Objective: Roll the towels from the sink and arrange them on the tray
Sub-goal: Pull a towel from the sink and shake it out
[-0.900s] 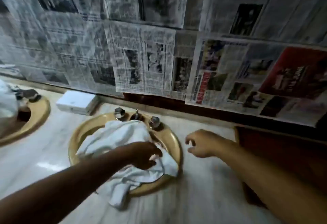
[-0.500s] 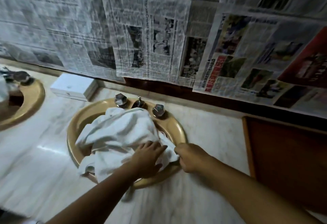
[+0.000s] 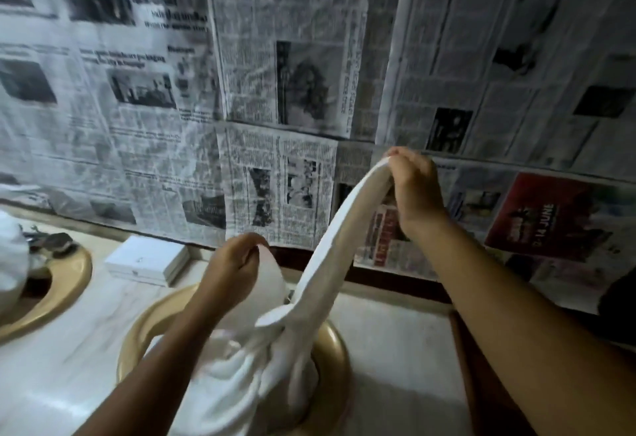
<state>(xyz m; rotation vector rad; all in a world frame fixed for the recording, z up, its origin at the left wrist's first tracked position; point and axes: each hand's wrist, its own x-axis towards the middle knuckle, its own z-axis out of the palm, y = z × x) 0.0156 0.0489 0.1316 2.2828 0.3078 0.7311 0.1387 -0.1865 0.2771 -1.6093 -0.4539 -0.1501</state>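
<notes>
A white towel (image 3: 330, 256) is stretched up out of the round tan sink (image 3: 335, 360) in the marble counter. My right hand (image 3: 411, 191) grips one end of it high up, in front of the newspaper-covered wall. My left hand (image 3: 234, 267) pinches another edge lower down, just above the sink's back rim. The rest of the white cloth (image 3: 247, 373) hangs bunched in the basin and hides the taps. A dark brown wooden tray (image 3: 481, 377) lies on the counter to the right, mostly behind my right forearm.
A second tan sink (image 3: 69, 284) with a white towel (image 3: 10, 256) and metal taps sits at the far left. A white box (image 3: 144, 260) rests on the counter against the wall between the sinks. Newspaper sheets (image 3: 275, 91) cover the wall.
Both hands went from resting on the towel in the sink to gripping it and lifting it; the right hand rose high, the left less so. The camera tilted upward.
</notes>
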